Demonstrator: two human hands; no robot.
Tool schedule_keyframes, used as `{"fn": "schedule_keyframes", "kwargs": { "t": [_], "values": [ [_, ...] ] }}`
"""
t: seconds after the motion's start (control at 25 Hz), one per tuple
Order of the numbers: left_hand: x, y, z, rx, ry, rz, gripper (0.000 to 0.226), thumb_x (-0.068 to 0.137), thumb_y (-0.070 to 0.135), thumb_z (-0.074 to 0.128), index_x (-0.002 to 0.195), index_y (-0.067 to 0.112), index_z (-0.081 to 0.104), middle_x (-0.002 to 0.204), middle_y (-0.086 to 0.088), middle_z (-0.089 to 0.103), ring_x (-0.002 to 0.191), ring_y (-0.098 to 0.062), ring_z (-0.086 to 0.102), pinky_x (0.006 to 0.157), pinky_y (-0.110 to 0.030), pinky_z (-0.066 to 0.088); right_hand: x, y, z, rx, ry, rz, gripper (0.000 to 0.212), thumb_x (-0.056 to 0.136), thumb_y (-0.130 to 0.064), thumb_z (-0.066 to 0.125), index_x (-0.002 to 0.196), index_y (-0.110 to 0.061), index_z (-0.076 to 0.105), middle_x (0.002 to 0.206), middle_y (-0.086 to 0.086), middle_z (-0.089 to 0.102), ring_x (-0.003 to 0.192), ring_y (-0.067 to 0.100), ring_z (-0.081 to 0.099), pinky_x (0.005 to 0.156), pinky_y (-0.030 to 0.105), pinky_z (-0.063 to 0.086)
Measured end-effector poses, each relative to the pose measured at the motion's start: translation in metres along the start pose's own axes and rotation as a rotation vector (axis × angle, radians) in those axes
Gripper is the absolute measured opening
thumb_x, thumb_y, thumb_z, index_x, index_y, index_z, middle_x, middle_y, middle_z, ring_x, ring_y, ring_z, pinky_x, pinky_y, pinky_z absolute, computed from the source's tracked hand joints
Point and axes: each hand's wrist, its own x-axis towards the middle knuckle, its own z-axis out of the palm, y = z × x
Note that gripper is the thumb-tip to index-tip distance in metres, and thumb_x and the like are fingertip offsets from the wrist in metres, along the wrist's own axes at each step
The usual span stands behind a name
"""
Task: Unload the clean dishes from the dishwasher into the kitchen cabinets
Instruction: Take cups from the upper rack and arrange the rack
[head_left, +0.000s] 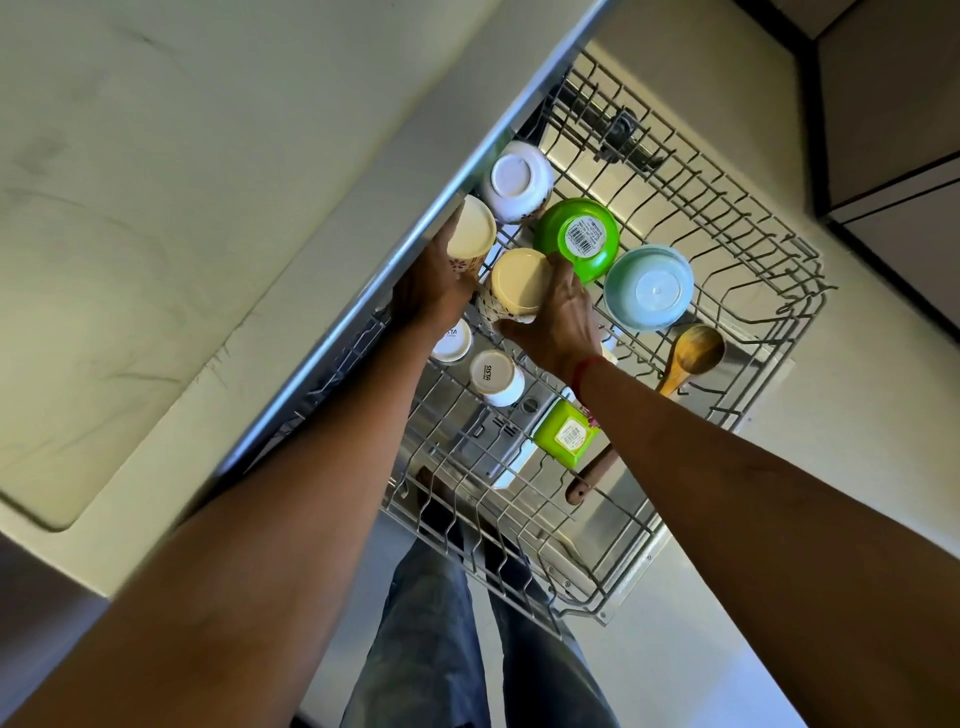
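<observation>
**Cream cups gripped in the rack, one per hand**

I see both hands inside the wire rack (753, 228), which sticks out from under the worktop (156, 208) edge.

- Left hand (434, 283): fingers curled round the flower-print cup (470, 234). Cup is cream and base up, at the rack edge that runs along the worktop, partly tucked under the metal lip.
- Right hand (563, 325): thumb and fingers wrapped on the dotted cup (519, 280). Also cream and base up, just beside the first cup, toward the rack middle. Red thread (584, 371) on that wrist.
- I cannot tell whether either cup is lifted or seated on the tines.

Other load, all base up:
- White bowl (517, 179) sits beside the flower-print cup, along the same edge.
- Green bowl (576, 236) has a barcode label and touches the right fingertips.
- Pale blue bowl (648, 288) sits next to the green one, toward the outer edge.
- Two small white cups (496, 376) sit between my view of the forearms.
- Green square tub (566, 434) sits beside the right forearm.

Wooden spoon (693, 353) lies at the outer edge.
</observation>
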Motion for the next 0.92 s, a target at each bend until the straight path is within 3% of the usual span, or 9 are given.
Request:
{"fn": "schedule_keyframes", "kwargs": {
  "t": [0.16, 0.44, 0.56, 0.72, 0.92],
  "values": [
    [-0.017, -0.001, -0.001, 0.035, 0.034, 0.074, 0.082, 0.085, 0.007, 0.066, 0.153, 0.025, 0.022, 0.156, -0.013, 0.028, 0.139, -0.03, 0.033, 0.106, -0.037, 0.033, -0.019, -0.002, -0.012, -0.063, 0.018, -0.066, 0.112, 0.069, -0.034, 0.083, 0.151, -0.003, 0.012, 0.142, 0.019, 0.041, 0.131, 0.038, 0.038, 0.108, 0.044, 0.034],
    [-0.09, 0.006, -0.017, 0.039, -0.026, 0.189, 0.088, 0.085, 0.023, 0.064, 0.154, 0.031, 0.01, 0.162, -0.012, 0.004, 0.148, -0.033, 0.007, 0.114, -0.052, 0.027, -0.083, -0.031, -0.049, -0.151, 0.128, -0.291, 0.086, 0.082, -0.036, 0.066, 0.15, -0.007, 0.022, 0.147, 0.015, 0.038, 0.135, 0.034, 0.036, 0.11, 0.045, 0.035],
    [-0.138, 0.018, -0.046, 0.016, -0.062, 0.245, 0.082, 0.091, 0.024, 0.059, 0.154, 0.026, 0.007, 0.162, -0.008, 0.006, 0.149, -0.026, 0.01, 0.117, -0.044, 0.026, -0.119, -0.045, -0.067, -0.187, 0.175, -0.416, 0.073, 0.084, -0.027, 0.062, 0.147, -0.008, 0.029, 0.148, 0.015, 0.039, 0.136, 0.033, 0.036, 0.111, 0.046, 0.034],
    [-0.221, 0.031, -0.102, 0.099, 0.134, 0.316, 0.079, 0.093, 0.022, 0.056, 0.155, 0.025, 0.008, 0.162, -0.006, 0.008, 0.147, -0.025, 0.018, 0.114, -0.039, 0.027, -0.182, -0.08, -0.102, -0.177, 0.236, -0.623, 0.065, 0.087, -0.02, 0.061, 0.145, -0.006, 0.034, 0.149, 0.017, 0.037, 0.138, 0.036, 0.034, 0.11, 0.049, 0.035],
    [-0.333, 0.036, -0.184, 0.132, 0.367, 0.323, 0.081, 0.09, 0.016, 0.059, 0.154, 0.026, 0.012, 0.162, -0.006, 0.01, 0.146, -0.026, 0.022, 0.113, -0.034, 0.027, -0.262, -0.14, -0.139, -0.218, 0.225, -0.871, 0.066, 0.093, -0.027, 0.057, 0.149, -0.011, 0.029, 0.156, 0.011, 0.027, 0.145, 0.029, 0.022, 0.114, 0.045, 0.028]
  ]
}}
